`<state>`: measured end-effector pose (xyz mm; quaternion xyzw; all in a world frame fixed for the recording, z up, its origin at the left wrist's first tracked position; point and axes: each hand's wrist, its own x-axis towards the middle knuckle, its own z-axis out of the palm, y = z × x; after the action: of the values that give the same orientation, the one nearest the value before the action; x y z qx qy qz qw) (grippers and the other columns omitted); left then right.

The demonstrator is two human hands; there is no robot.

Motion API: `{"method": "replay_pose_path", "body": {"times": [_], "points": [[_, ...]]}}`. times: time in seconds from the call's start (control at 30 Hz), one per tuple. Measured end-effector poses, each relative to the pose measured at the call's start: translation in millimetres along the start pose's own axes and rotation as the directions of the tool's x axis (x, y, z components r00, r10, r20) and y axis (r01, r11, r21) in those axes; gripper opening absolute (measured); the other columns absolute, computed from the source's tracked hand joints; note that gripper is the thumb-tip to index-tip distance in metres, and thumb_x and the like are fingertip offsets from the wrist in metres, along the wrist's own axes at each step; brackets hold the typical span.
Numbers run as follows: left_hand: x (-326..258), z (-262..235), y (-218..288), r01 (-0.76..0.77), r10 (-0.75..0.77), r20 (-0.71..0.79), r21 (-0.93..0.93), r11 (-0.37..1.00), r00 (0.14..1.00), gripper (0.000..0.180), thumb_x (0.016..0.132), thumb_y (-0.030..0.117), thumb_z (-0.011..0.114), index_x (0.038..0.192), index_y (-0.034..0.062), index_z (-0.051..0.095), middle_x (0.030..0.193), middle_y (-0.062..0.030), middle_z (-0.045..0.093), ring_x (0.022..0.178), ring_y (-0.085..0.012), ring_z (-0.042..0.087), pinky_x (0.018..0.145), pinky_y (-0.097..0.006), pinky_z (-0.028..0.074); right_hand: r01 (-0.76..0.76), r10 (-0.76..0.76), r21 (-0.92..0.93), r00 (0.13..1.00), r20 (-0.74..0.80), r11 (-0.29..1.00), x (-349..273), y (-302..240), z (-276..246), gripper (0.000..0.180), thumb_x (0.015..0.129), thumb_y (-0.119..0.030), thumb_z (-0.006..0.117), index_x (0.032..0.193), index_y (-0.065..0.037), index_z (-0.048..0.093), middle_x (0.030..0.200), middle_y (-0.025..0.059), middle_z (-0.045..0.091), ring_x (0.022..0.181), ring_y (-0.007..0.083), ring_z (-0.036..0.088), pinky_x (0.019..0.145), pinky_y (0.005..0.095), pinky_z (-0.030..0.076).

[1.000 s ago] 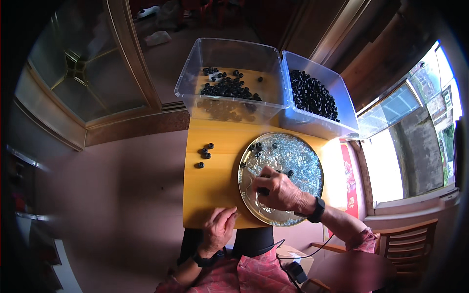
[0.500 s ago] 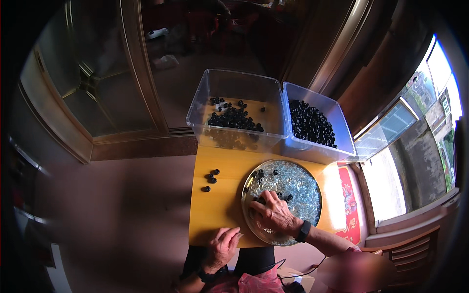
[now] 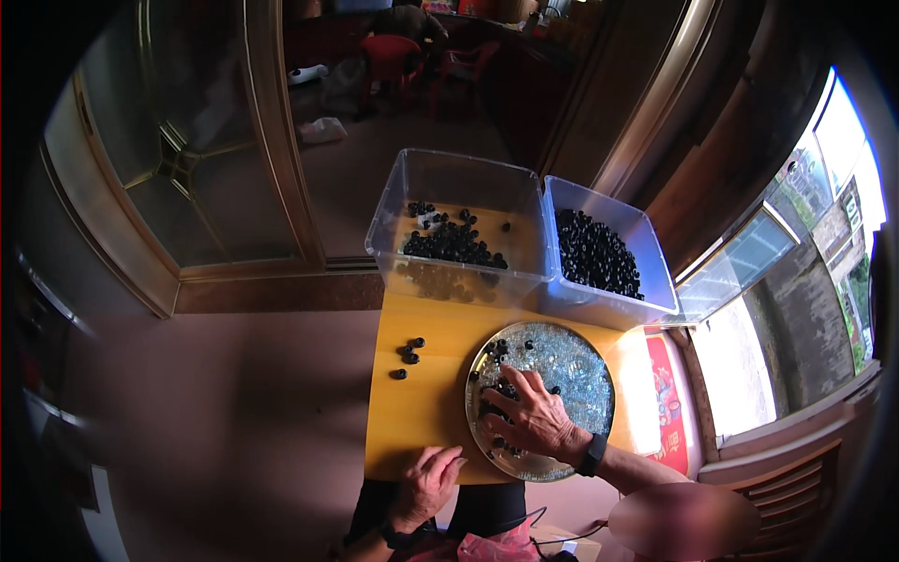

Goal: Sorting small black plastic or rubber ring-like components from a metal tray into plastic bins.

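My right hand (image 3: 538, 421), with a dark band at its wrist, reaches over the left part of a round, shiny silver tray (image 3: 585, 375). Its fingers are spread and bent down among small black round pieces (image 3: 503, 442), some hidden under the hand. More of these pieces, some showing a hole, lie near the tray's upper left rim. At the table's near edge rests my left hand (image 3: 429, 482), fingers curled together and thumb toward the tray. Whatever its palm holds, if anything, is hidden. Several loose black pieces (image 3: 410, 356) sit on the yellow table (image 3: 412, 412), left of the tray.
Behind the tray stand two clear plastic bins. The left bin (image 3: 382, 234) has a scattered heap of black pieces; the right bin (image 3: 662, 272) holds a fuller heap. A window (image 3: 749, 253) is at the right, and a wooden chair (image 3: 791, 501) at the lower right.
My right hand's fingers have spread apart over the tray, uncovering more black pieces below them. My left hand stays at the table edge. The view has tilted up slightly.
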<state>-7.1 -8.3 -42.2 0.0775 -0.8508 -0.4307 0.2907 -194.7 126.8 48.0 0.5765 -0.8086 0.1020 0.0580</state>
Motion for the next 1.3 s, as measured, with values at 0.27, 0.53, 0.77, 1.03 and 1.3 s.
{"method": "replay_pose_path", "body": {"times": [0.27, 0.53, 0.77, 1.03, 1.3], "points": [[0.8, 3.5, -1.9, 0.019, -0.019, -0.005, -0.059, 0.998, 1.000, 0.021, 0.088, 0.010, 0.071, 0.109, 0.0067, 0.068, 0.092, -0.0117, 0.066, 0.077, -0.0304, 0.068, 0.064, -0.038, 0.056, -0.052, 0.052, 0.029, 0.999, 0.013, 0.998, -3.9, 23.4, -10.3, 0.025, 0.085, -0.002, 0.064, 0.110, 0.001, 0.061, 0.096, 0.0127, 0.054, 0.085, 0.0255, 0.058, 0.052, 0.0361, 0.050], [4.0, -8.7, 5.5, 0.049, -0.049, 0.001, -0.022, 0.999, 0.999, 0.020, 0.088, 0.008, 0.070, 0.108, 0.0051, 0.067, 0.093, -0.0115, 0.066, 0.079, -0.0297, 0.068, 0.066, -0.037, 0.056, -0.116, 0.077, -0.091, 0.935, -0.347, 0.989, 66.5, 101.4, -84.2, 0.010, 0.087, -0.001, 0.058, 0.096, 0.001, 0.062, 0.084, 0.0150, 0.051, 0.076, 0.0306, 0.055, 0.063, 0.0424, 0.049], [10.9, -10.3, 10.0, 0.050, -0.048, 0.063, -0.031, 0.998, 0.997, 0.020, 0.089, 0.010, 0.070, 0.108, 0.0047, 0.067, 0.094, -0.0095, 0.067, 0.082, -0.0266, 0.068, 0.071, -0.035, 0.056, -0.378, 0.410, -0.218, 0.903, 0.131, 0.900, 75.2, 276.9, -50.2, 0.011, 0.069, 0.000, 0.056, 0.077, 0.003, 0.062, 0.079, 0.0245, 0.063, 0.077, 0.0414, 0.063, 0.068, 0.0518, 0.050], [9.4, -12.6, 13.3, 0.102, -0.099, 0.093, -0.019, 0.995, 0.991, 0.026, 0.086, 0.009, 0.074, 0.110, 0.0059, 0.066, 0.096, -0.0094, 0.068, 0.082, -0.0264, 0.067, 0.070, -0.035, 0.055, -0.587, 0.606, -0.209, 0.639, 0.474, 0.782, 104.2, 272.9, -32.1, 0.036, 0.085, -0.014, 0.054, 0.117, 0.001, 0.061, 0.121, 0.0254, 0.059, 0.116, 0.0398, 0.059, 0.097, 0.0452, 0.049], [11.3, -9.2, 8.6, 0.062, -0.061, 0.094, -0.006, 0.998, 0.994, 0.025, 0.086, 0.009, 0.075, 0.110, 0.0054, 0.067, 0.094, -0.0085, 0.068, 0.079, -0.0245, 0.066, 0.069, -0.035, 0.054, -0.611, 0.599, -0.061, 0.743, 0.299, 0.789, 97.1, 299.0, 0.0, 0.084, 0.083, -0.019, 0.057, 0.149, 0.013, 0.018, 0.137, 0.0382, 0.041, 0.131, 0.0468, 0.044, 0.111, 0.0435, 0.039]]}}
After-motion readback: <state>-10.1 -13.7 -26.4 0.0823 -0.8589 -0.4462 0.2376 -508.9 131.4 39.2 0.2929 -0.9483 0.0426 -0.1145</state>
